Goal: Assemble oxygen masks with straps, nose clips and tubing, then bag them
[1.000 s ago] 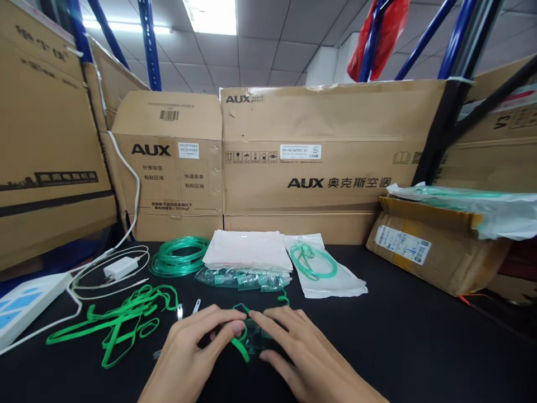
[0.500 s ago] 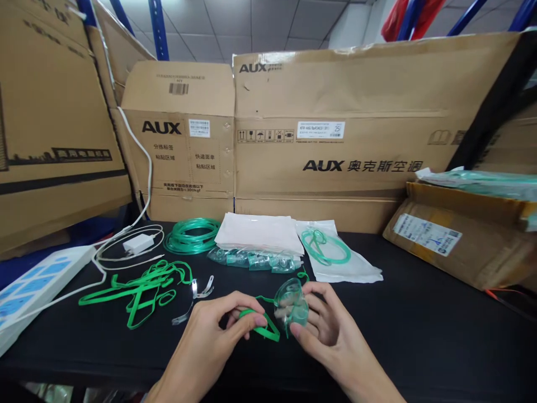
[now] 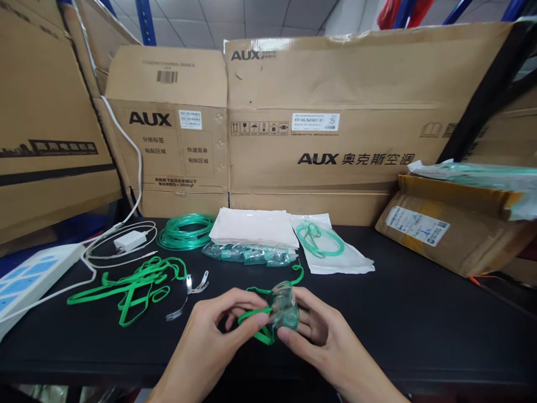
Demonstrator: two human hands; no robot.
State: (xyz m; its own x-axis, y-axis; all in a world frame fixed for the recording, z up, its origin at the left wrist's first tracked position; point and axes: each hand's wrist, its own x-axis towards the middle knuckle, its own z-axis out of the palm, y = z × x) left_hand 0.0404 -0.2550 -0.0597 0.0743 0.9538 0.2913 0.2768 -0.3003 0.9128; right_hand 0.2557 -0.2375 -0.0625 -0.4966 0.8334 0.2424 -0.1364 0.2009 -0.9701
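Note:
Between my hands, low in the middle of the head view, is a clear greenish oxygen mask [image 3: 287, 313]. My right hand [image 3: 321, 330] grips it from the right, thumb in front and fingers behind. A flat green elastic strap [image 3: 260, 334] is pinched between the thumb and fingers of my left hand [image 3: 229, 327]. The strap's pinched part meets the mask's left side; whether it passes through a hole there I cannot tell. A loose strap end curls up behind the mask. More green straps [image 3: 134, 288] lie in a tangle to the left, beside clear metal-like strips [image 3: 197, 284].
Behind my hands stand a coil of green tubing [image 3: 187, 230], stacked white packets [image 3: 254, 225], several bagged masks [image 3: 251, 254] and a tube on a white bag [image 3: 350, 260]. A power strip [image 3: 33, 274] lies left, an open carton [image 3: 444, 224] right. Large cardboard panels [image 3: 327, 190] rise behind.
My left hand has brought the pinched strap rightward against the mask's left side. The mask has turned a little in my right hand. The whole view has shifted slightly.

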